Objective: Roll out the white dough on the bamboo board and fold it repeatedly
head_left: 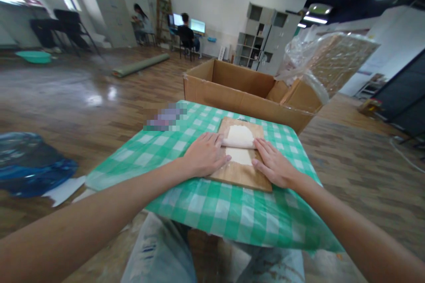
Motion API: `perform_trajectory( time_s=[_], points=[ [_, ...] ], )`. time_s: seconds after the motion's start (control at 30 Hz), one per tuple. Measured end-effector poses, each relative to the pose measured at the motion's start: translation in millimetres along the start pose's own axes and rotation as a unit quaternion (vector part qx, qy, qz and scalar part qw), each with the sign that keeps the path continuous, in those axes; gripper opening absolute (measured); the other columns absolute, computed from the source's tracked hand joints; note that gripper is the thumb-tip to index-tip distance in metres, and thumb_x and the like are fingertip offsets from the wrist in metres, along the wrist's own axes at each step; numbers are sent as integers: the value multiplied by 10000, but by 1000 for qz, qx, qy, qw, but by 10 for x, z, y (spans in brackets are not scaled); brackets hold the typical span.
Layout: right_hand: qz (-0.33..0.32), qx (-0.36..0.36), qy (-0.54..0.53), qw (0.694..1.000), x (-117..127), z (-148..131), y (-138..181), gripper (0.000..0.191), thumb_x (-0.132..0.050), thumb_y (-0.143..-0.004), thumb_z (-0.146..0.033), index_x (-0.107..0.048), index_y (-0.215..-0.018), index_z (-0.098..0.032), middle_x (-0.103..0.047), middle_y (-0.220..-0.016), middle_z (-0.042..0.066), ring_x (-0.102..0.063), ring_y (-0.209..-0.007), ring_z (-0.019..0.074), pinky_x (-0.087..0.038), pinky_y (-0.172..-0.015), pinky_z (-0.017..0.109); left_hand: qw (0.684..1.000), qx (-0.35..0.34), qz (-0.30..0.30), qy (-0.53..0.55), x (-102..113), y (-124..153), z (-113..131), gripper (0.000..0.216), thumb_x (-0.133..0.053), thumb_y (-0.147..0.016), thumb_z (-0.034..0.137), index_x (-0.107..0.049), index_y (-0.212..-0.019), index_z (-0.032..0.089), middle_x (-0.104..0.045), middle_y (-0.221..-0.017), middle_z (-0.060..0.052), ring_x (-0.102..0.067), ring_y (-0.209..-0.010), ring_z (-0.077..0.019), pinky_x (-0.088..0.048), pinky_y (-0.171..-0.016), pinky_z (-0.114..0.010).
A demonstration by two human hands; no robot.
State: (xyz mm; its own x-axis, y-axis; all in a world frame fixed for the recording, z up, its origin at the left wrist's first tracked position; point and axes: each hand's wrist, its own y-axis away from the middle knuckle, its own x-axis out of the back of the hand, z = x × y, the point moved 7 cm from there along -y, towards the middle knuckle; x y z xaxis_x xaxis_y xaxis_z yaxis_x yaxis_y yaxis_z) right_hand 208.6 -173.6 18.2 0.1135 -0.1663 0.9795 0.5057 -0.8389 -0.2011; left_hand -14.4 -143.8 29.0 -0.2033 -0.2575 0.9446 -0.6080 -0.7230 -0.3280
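Observation:
A flat sheet of pale dough (pixel 239 157) lies on a wooden cutting board (pixel 247 177), showing both in front of and behind a whitish rolling pin (pixel 239 141). The pin rests crosswise on the dough. At its left end is my left hand (pixel 206 154), fingers over the pin and thumb towards the dough. My right hand (pixel 272 162) grips the other end the same way, its thumb near the dough's right edge. Both pin ends are hidden under my fingers.
The board is on a table with a green-and-white checked cloth (pixel 199 203). A blurred-out object (pixel 166 117) lies at its far left corner. Beyond the table stands a large cardboard box (pixel 229 93) with plastic wrap. A blue plastic bag (pixel 36 168) is on the left floor. Several people sit farther back.

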Motion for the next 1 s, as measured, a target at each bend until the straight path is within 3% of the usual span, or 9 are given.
perform_trajectory(
  time_s=[0.13, 0.3, 0.47, 0.6, 0.77, 0.87, 1.0],
  points=[
    [-6, -6, -15, 1000, -64, 188, -287, 806, -243, -1082, -633, -299, -1666, -80, -375, -1679, 201, -317, -1580, 336, -276, -1292, 567, 999, 38, -25, 24, -131, -212, -152, 792, -298, -1032, 678, -538, -1464, 59, -608, -1458, -235, -555, -1360, -374, -365, -1157, -478],
    [-2, -35, -32, 999, -206, 491, -785, 818, -169, -1076, -658, -357, -1651, -108, -382, -1683, 166, -291, -1591, 327, -254, -1298, 559, 991, 108, -58, 58, -345, -620, -511, 869, -155, -1036, 717, -463, -1536, 77, -600, -1476, -242, -603, -1326, -378, -439, -1073, -479],
    [-3, -12, -2, 1000, -332, 728, -1299, 769, -140, -1095, -603, -538, -1545, -122, -503, -1614, 156, -330, -1576, 324, -218, -1308, 547, 983, 148, -83, 68, -569, -1004, -854, 915, -92, -1036, 718, -430, -1568, 54, -537, -1544, -266, -529, -1432, -382, -408, -1129, -492],
    [-2, -6, 38, 999, -373, 815, -1525, 710, -145, -1109, -548, -625, -1466, -167, -588, -1542, 146, -372, -1553, 350, -226, -1284, 597, 979, 162, -100, 74, -710, -1199, -1041, 905, -102, -1043, 712, -378, -1607, 60, -427, -1630, -278, -423, -1526, -369, -358, -1183, -508],
    [11, -14, 39, 999, -333, 734, -1467, 706, -153, -1103, -518, -640, -1421, -116, -525, -1586, 192, -337, -1565, 372, -232, -1257, 660, 984, 150, -74, 56, -699, -1177, -1034, 867, -115, -1051, 703, -381, -1618, 104, -434, -1638, -238, -444, -1515, -347, -366, -1192, -474],
    [11, 0, 50, 999, -294, 595, -1298, 753, -101, -1106, -498, -634, -1403, -56, -531, -1564, 244, -366, -1548, 375, -247, -1262, 617, 990, 124, -59, 42, -630, -1071, -919, 845, -129, -1062, 668, -405, -1600, 77, -457, -1612, -257, -492, -1466, -371, -385, -1174, -498],
    [21, -39, 39, 998, -214, 449, -999, 835, -82, -1091, -584, -558, -1467, -10, -518, -1569, 262, -386, -1540, 364, -300, -1259, 549, 993, 102, -46, 45, -515, -891, -758, 820, -144, -1066, 650, -422, -1590, 84, -479, -1598, -251, -511, -1435, -384, -407, -1146, -514]
  ],
)
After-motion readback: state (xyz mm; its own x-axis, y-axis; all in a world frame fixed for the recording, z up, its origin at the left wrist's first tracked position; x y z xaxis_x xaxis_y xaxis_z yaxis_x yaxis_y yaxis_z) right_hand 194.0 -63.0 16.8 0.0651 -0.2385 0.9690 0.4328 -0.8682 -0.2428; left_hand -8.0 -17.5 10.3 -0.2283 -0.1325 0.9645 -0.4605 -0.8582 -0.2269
